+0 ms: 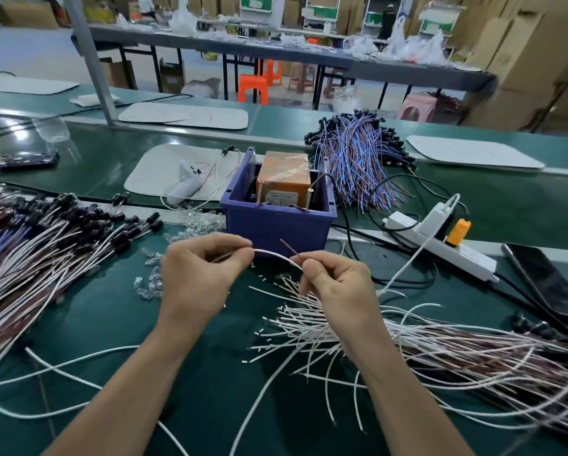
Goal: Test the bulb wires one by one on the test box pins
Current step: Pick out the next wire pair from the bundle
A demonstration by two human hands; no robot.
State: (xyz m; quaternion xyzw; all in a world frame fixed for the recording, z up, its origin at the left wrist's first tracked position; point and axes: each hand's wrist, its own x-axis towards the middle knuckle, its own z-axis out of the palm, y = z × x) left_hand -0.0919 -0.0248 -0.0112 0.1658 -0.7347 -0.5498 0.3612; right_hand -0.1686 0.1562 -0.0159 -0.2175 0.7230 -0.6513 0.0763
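Observation:
My left hand (197,274) and my right hand (336,284) pinch the two ends of one white bulb wire (276,254), which arches between them just in front of the test box. A thin brown wire end (289,248) sticks up from my right fingers. The test box (284,182) is orange, taped over, and sits in a blue plastic bin (276,222). Two brass pins (309,199) stand at its front corners. Both hands hover a little below and in front of the pins, not touching them.
A heap of white and brown wires (424,343) lies at the right, a pile with black bulb holders (62,238) at the left, a blue and brown bundle (361,159) behind. Clear bulbs (151,278) are scattered by my left hand. A power strip (440,238) and phone (545,284) lie at right.

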